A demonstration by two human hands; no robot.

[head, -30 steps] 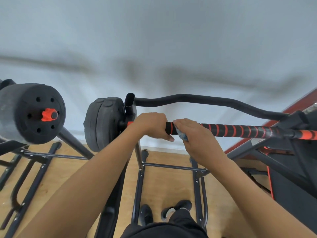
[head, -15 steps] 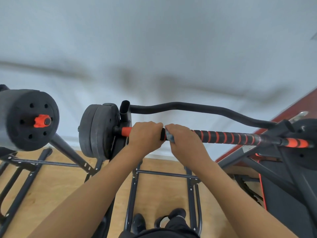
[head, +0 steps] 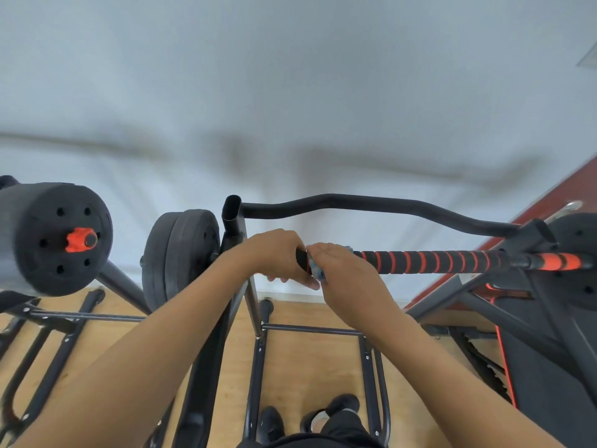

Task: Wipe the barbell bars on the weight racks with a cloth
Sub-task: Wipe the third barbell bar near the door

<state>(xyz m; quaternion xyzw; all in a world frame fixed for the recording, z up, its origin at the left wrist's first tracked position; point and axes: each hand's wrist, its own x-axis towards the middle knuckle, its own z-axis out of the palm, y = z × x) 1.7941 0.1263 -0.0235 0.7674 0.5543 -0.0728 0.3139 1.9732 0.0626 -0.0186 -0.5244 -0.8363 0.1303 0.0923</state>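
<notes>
The barbell bar point(head: 436, 261) lies across the rack point(head: 233, 231), and little has changed on it in the last second. The right hand point(head: 345, 273) has drawn in along the bar toward the left hand point(head: 274, 253), and the two now sit almost touching at the plate end of the striped grip, with only a sliver of black bar between them. The left hand's fingers are wrapped round the bar, steadying it. The right hand's fingers are curled over the bar, clamping the cloth point(head: 316, 271) against it, and only a bluish-grey edge shows under the palm. As I read it, this stroke has reached its end by the plates. The whole red-and-black stretch of bar beyond the right hand looks to be waiting for the return pass.

Behind the bar is a plain pale wall point(head: 290, 92), and below it a light wooden floor point(head: 307, 376). Under the bar's far end lies a dark, red-edged bench or mat point(head: 549, 399) — I cannot tell which. A curved bar point(head: 371, 206) runs just behind the barbell bar. Black weight plates point(head: 181, 257) close off its near end. Beyond them a second loaded plate point(head: 48, 240) carries an orange collar point(head: 79, 239).
</notes>
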